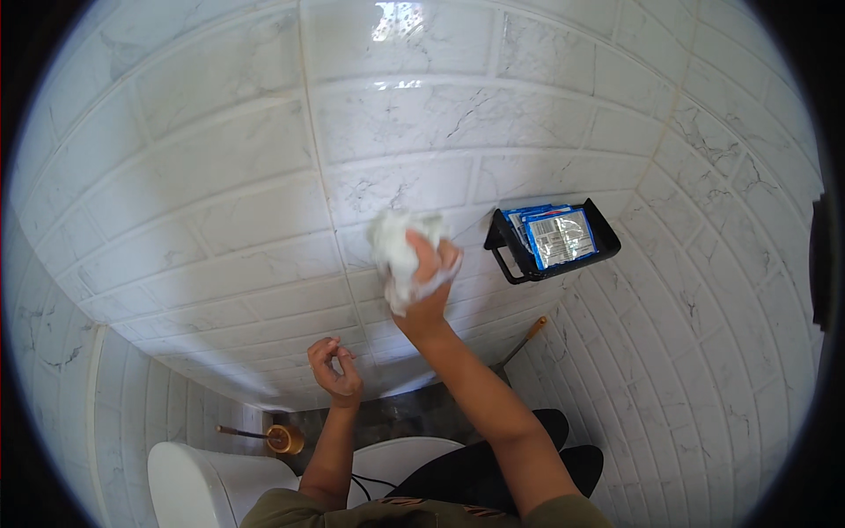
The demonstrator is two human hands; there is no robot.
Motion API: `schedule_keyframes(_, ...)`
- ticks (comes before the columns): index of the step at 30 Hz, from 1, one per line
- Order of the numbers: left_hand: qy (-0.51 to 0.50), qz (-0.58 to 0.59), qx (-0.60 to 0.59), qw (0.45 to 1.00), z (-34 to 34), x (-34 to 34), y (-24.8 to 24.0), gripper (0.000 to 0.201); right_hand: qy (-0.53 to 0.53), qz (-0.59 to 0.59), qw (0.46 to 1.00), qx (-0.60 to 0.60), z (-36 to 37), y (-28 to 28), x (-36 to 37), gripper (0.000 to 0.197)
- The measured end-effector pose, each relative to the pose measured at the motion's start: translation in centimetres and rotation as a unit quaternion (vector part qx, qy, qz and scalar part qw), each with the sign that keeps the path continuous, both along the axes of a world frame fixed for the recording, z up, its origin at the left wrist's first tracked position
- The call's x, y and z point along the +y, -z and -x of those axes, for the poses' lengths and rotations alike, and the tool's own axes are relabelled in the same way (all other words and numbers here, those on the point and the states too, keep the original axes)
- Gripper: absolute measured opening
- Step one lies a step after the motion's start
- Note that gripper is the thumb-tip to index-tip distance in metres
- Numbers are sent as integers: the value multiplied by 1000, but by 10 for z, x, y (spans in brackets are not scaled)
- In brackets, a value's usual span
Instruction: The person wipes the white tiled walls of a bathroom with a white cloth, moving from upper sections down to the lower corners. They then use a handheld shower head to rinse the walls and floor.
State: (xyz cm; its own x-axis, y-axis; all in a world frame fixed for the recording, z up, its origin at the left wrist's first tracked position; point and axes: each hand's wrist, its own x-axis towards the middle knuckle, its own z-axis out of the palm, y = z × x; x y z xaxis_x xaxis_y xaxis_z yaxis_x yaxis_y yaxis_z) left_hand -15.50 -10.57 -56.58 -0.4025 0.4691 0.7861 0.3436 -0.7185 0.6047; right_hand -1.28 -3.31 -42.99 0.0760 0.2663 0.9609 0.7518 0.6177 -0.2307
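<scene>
Tiled wall [238, 207], wide at left; right fingers [428, 256] gripping white cloth [396, 255]; left fingers [322, 353] half-curled, empty; black tray [607, 246] edge, right.

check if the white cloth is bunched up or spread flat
Bunched up: the white cloth is a crumpled wad in the right hand, its edges blurred.

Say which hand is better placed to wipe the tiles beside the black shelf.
Probably the right hand: it holds the white cloth and is nearer the black shelf. The left hand is lower, farther off, and appears empty.
</scene>
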Motion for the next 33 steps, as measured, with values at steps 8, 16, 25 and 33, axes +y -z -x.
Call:
schedule_keyframes(8,26,0,18,1000,-12,6,-5,30,20,27,991,-127,-35,136,-9,50)
schedule_keyframes(16,7,23,20,1000,-2,7,17,29,154,152,909,357,-118,159,35,35)
schedule_keyframes(25,-108,-33,207,972,-35,11,-13,35,111,100,980,-130,-59,210,-26,45)
schedule_keyframes(33,-1,16,174,985,-51,6,9,37,97,146,883,436,-204,132,40,51)
